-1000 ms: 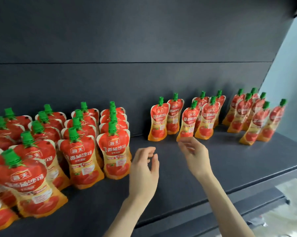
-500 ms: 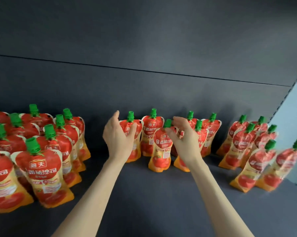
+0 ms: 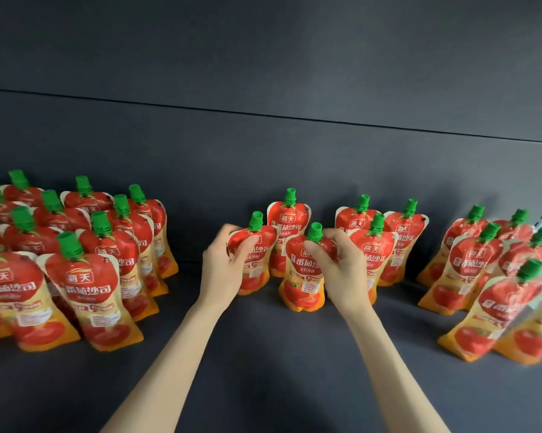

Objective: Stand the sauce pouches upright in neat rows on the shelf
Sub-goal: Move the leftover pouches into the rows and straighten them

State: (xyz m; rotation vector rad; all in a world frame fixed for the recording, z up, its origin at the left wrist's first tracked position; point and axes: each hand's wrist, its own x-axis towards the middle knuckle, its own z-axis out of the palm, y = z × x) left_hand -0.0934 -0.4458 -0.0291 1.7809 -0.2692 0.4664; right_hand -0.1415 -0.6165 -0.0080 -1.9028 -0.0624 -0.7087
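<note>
Six sauce pouches (image 3: 290, 232) make up the middle cluster, standing on the dark shelf (image 3: 279, 370) close to its back panel (image 3: 263, 151). I have two of them in hand. My left grip (image 3: 222, 267) is clamped round the red shoulder of the leftmost pouch (image 3: 258, 260), just under its green cap. My right grip (image 3: 341, 270) pinches the neck of the front centre pouch (image 3: 304, 276), which stands upright. The other four stand behind and to the right, touching one another. In the left cluster (image 3: 88, 285) I count ten caps, with rows running off frame. The blurred right cluster (image 3: 469, 260) shows five caps and stands apart from the middle one.
</note>
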